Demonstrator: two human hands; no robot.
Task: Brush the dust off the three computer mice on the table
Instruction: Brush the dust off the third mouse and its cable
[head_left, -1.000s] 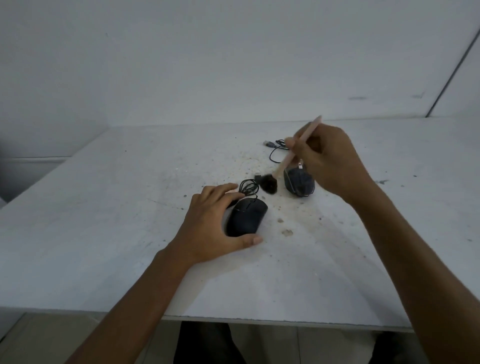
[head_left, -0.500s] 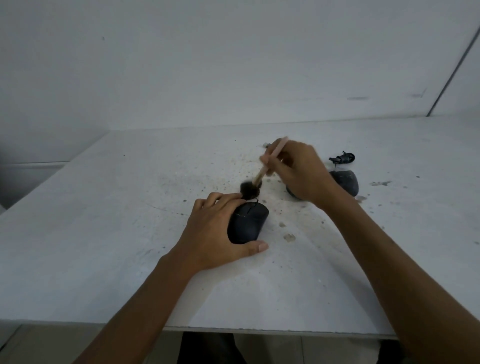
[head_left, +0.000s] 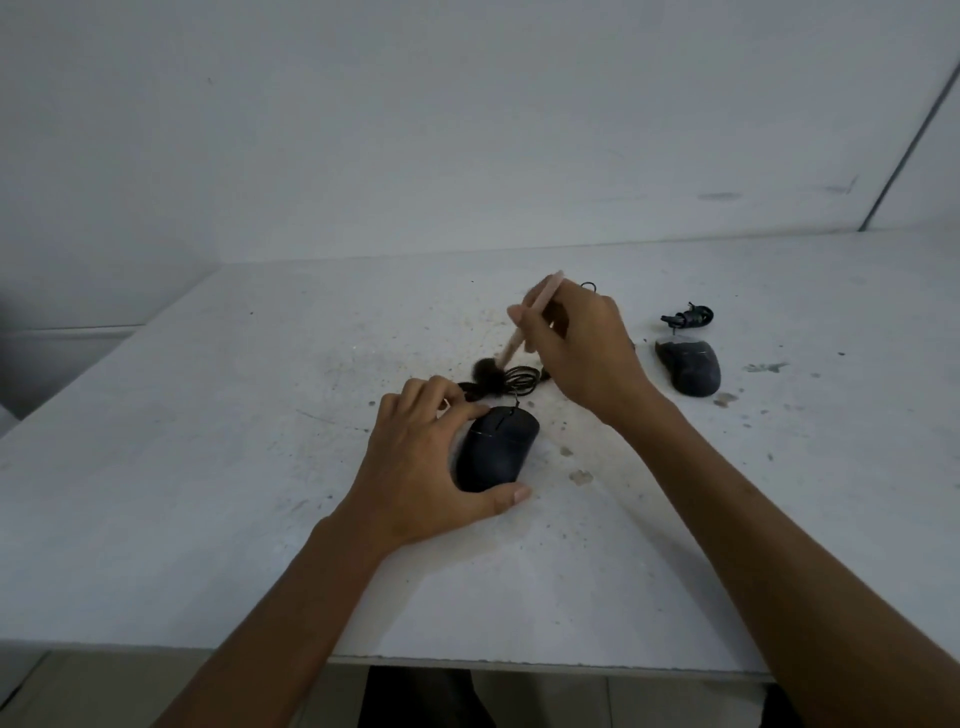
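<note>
A black wired mouse (head_left: 498, 448) lies near the table's middle. My left hand (head_left: 423, 465) grips it from the left, thumb along its near edge. My right hand (head_left: 579, 345) holds a brush (head_left: 511, 349) with a pale pink handle; its dark bristle head hovers over the coiled black cable (head_left: 511, 382) just beyond the mouse's front. A second dusty dark mouse (head_left: 691, 366) sits to the right with its bundled cable (head_left: 688, 316) behind it. A third mouse is hidden, likely behind my right hand.
The white table (head_left: 208, 467) is speckled with dust and brown crumbs around the mice. Its near edge (head_left: 519, 662) runs across the bottom. A white wall stands behind, and the table's left edge drops off at the far left.
My right hand has swung the brush leftward from the mouse behind toward the front of the mouse under my left hand. The right-hand mouse has come into view.
</note>
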